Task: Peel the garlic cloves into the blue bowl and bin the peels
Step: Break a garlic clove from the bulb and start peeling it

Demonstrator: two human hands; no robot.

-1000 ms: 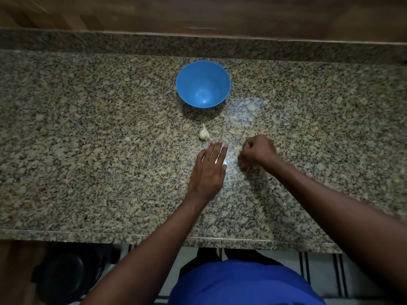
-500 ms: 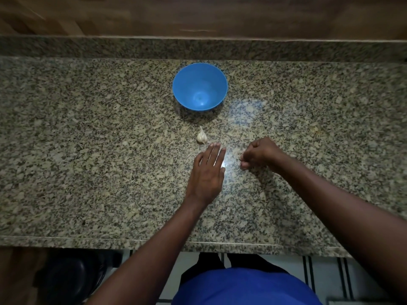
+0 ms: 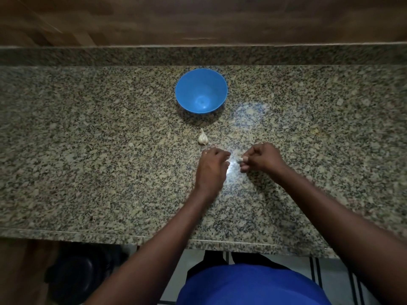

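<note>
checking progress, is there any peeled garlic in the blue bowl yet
No, the blue bowl shows only its bare blue inside, with nothing lying in it.

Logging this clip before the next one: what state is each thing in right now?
Blue bowl: upright on the counter, empty.
Garlic bulb: lying on the counter near the bowl, untouched, skin on.
Garlic clove: pinched in the right hand's fingertips, not yet in the bowl.
Right hand: curled, holds the clove.
Left hand: fingers curled, beside the right hand; whether it holds anything is hidden.
</note>
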